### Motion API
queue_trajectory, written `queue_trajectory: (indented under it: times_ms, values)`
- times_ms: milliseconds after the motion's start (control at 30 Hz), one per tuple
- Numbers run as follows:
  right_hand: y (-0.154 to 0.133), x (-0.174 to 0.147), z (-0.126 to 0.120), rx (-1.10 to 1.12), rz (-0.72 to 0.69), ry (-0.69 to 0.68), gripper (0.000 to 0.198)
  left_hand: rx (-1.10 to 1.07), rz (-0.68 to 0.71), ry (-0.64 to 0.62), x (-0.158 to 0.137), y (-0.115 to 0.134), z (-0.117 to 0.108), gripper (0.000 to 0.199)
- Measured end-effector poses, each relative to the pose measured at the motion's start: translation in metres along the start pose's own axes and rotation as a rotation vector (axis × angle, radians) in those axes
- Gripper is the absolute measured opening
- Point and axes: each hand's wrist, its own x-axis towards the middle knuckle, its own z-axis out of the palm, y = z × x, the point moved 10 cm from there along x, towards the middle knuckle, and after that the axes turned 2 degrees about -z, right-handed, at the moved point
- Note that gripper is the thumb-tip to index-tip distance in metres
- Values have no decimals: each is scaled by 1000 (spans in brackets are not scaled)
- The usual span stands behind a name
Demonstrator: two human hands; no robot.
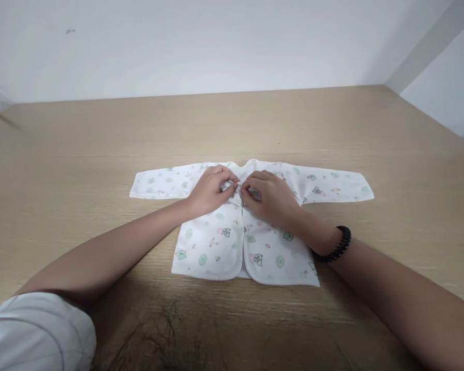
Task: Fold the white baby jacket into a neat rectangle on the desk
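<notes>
A small white baby jacket (209, 247) with green and pink animal prints lies flat, its sleeves spread to both sides and its neckline away from me. The two front edges meet near the top and part slightly at the rounded lower corners. My left hand (212, 188) pinches the front edge of the jacket just below the neckline, thumb against fingers. Close beside it, my right hand (268, 196) is also closed in a pinch on the opposite front edge. The fingertips almost touch, and whatever fastening lies between them is too small to make out.
The jacket rests on a light wood-grain table (81, 134). A white wall (216, 46) stands along the table's far side, with another wall at the right. A black coiled band (342, 243) is around my right wrist. Dark strands of hair hang into view at the bottom.
</notes>
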Motion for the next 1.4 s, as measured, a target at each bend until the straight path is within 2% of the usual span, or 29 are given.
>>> queue_trajectory:
  times_ms: [600,833,1000,1133,1300,1400]
  values:
    - [3,1,-1,35,36,-12,22,-51,-9,-73,1,-1,4,10]
    - [8,0,1,1,77,-10,18,-39,-19,-112,1,1,6,10]
    - [15,-1,3,17,127,-17,7,-33,-18,-122,1,2,6,9]
    - [17,-1,6,10,125,-48,9,-5,-18,-98,1,1,5,9]
    - [14,-1,8,-58,81,-79,25,-5,3,-30,-1,4,-1,23]
    - [13,-1,9,-70,86,-94,23,-8,7,-12,-2,5,-3,20]
